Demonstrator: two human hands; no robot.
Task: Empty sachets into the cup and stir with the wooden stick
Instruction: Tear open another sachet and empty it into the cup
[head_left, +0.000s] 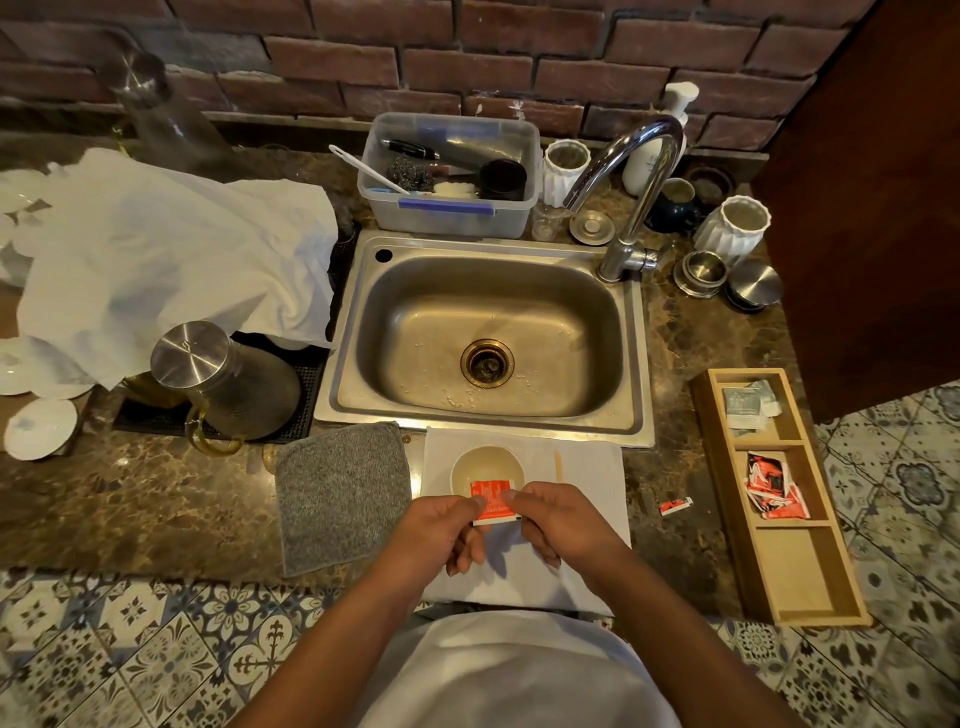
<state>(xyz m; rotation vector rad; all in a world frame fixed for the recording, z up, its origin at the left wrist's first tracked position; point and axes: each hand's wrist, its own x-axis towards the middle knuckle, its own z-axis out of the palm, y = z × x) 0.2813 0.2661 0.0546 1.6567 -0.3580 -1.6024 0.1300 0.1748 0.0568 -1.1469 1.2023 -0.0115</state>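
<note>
One red sachet (490, 501) pinched at its top by both hands' fingers, left hand (444, 530) and right hand (558, 522), just near of the cup (487, 470), unpoured; wooden stick (559, 466) untouched, stirring ahead.

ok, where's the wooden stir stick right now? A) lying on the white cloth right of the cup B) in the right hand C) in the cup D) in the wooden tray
A: the wooden stick lies on the white cloth just right of the cup, while the left hand and right hand both pinch the red sachet.
</note>
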